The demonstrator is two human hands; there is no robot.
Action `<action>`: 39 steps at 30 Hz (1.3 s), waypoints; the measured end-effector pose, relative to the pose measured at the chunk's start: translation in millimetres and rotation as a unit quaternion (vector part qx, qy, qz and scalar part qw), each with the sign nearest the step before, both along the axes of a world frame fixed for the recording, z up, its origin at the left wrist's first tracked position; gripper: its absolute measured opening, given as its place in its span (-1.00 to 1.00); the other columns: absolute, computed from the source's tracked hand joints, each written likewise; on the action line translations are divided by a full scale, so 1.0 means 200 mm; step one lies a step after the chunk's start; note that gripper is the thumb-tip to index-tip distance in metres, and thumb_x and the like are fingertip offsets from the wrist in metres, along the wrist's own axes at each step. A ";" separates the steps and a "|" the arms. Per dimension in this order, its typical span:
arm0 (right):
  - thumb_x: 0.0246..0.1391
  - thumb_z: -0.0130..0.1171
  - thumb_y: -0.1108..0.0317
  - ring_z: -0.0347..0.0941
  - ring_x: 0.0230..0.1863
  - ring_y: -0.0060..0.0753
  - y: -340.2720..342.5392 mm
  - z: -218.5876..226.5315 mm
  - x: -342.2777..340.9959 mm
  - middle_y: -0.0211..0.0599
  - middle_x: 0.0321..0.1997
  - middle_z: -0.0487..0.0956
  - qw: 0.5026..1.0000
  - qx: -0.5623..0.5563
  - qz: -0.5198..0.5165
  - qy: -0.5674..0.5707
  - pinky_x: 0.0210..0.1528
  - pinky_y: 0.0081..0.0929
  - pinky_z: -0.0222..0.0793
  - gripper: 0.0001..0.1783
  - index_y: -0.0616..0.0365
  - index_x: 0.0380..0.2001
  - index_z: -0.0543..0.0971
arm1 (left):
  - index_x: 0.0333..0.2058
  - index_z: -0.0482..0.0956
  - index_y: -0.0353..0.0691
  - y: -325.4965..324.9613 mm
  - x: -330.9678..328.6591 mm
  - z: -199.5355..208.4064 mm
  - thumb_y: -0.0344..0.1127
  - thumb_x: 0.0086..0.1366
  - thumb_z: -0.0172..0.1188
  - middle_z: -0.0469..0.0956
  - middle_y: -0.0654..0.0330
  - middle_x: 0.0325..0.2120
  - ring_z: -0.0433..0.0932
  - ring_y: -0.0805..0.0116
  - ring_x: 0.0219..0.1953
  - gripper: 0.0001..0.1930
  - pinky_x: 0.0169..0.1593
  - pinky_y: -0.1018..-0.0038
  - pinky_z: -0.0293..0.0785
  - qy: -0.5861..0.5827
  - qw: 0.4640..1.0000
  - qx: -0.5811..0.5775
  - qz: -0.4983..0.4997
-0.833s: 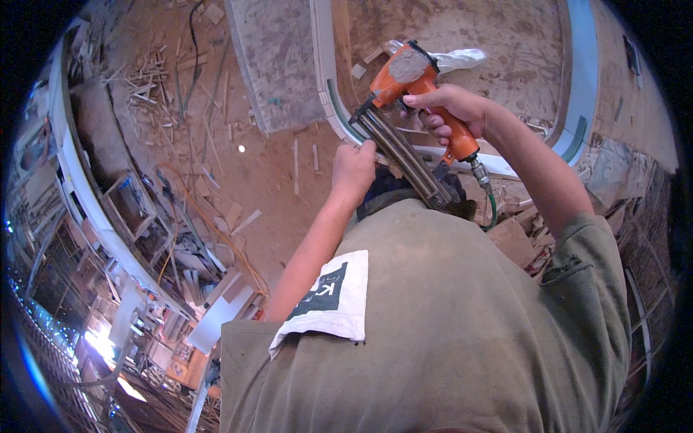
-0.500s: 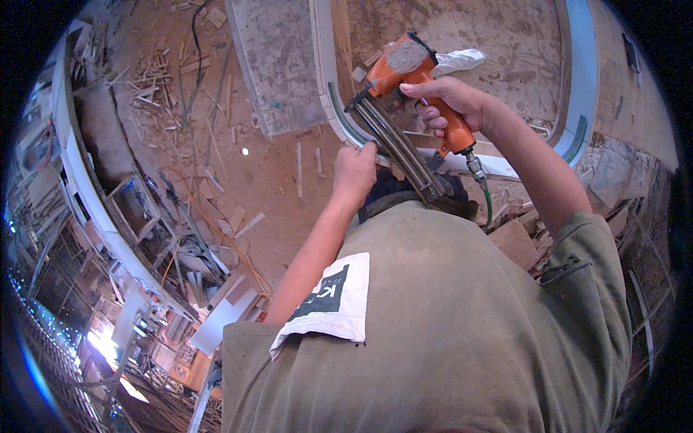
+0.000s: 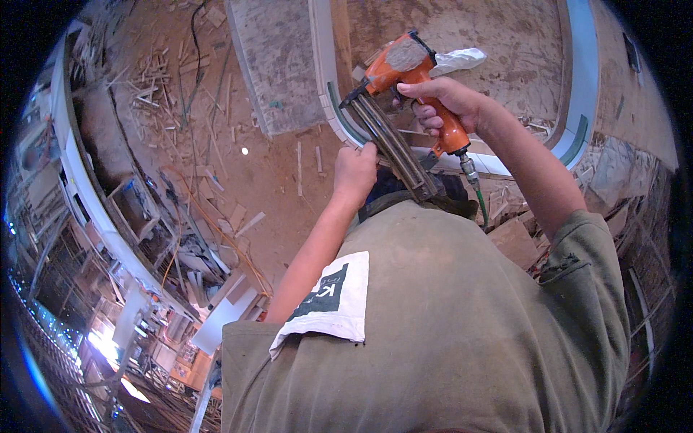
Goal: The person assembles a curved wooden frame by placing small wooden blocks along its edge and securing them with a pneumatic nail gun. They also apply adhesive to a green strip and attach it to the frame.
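Observation:
My right hand (image 3: 451, 108) is wrapped round the handle of an orange pneumatic nail gun (image 3: 402, 59). The gun's long metal magazine (image 3: 393, 150) slants back toward my waist, and its nose sits over the inner side of a frame's rounded corner. A green air hose (image 3: 481, 208) runs from the fitting under the handle. My left hand (image 3: 355, 172) is closed on the rim of the curved white frame (image 3: 325, 68), just left of the magazine. A dark green strip (image 3: 339, 108) lines that corner. The left fingertips are partly hidden behind the hand.
A stained board (image 3: 274, 65) lies left of the frame. Wood offcuts (image 3: 148, 90) litter the brown floor, with an orange hose (image 3: 242, 252) across it. A long curved white piece (image 3: 101, 209) stands at the left. A white bag (image 3: 462, 60) sticks out beyond the gun.
The nail gun and my right hand have shifted slightly left, the nose moving a little along the curved corner. My left hand stays on the frame.

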State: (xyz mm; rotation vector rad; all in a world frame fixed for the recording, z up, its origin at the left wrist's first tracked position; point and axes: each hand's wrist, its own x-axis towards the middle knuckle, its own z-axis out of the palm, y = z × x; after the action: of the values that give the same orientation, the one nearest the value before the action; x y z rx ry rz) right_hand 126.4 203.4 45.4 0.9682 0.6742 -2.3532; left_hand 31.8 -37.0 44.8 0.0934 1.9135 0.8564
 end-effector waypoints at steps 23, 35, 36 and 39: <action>0.15 0.35 -0.10 0.44 -0.52 -0.71 1.20 -0.15 0.88 -0.58 -0.56 0.41 0.914 0.322 -0.229 -0.091 -0.40 -0.61 0.46 -0.50 0.00 -0.05 0.52 | -0.57 0.60 -0.42 0.05 -0.02 0.08 -0.09 0.29 0.14 0.50 0.15 -0.72 0.47 0.34 -0.67 -0.55 -0.54 0.34 0.32 -0.002 0.998 -0.053 0.013; 0.01 0.31 0.39 0.60 -0.22 -0.37 -0.20 0.14 0.30 -0.19 -0.23 0.71 0.798 0.577 0.130 0.115 -0.11 -0.39 0.50 -0.73 0.17 -0.17 0.71 | -0.59 0.59 -0.42 0.04 0.00 0.04 -0.15 0.34 0.13 0.49 0.16 -0.73 0.44 0.37 -0.70 -0.56 -0.58 0.35 0.27 -0.022 0.999 -0.027 0.042; -0.01 0.32 0.38 0.60 -0.22 -0.37 -0.29 0.13 0.24 -0.17 -0.24 0.71 0.817 0.548 0.139 0.108 -0.12 -0.37 0.50 -0.73 0.21 -0.20 0.71 | -0.61 0.59 -0.42 0.03 -0.01 0.03 -0.15 0.34 0.13 0.49 0.17 -0.74 0.44 0.38 -0.70 -0.56 -0.58 0.35 0.27 -0.026 0.999 -0.016 0.036; -0.03 0.32 0.35 0.60 -0.24 -0.35 -0.31 0.08 0.17 -0.14 -0.28 0.71 0.886 0.405 0.198 0.112 -0.14 -0.36 0.50 -0.72 0.27 -0.24 0.71 | -0.62 0.59 -0.43 0.02 -0.01 0.03 -0.13 0.33 0.13 0.48 0.14 -0.76 0.46 0.34 -0.70 -0.54 -0.57 0.33 0.30 -0.023 0.999 -0.015 0.029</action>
State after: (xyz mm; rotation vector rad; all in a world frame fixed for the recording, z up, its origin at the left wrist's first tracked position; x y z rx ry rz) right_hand 159.8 142.1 60.8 0.7503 1.8451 -1.8121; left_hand 29.7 -32.5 51.5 0.0007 1.8938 0.8600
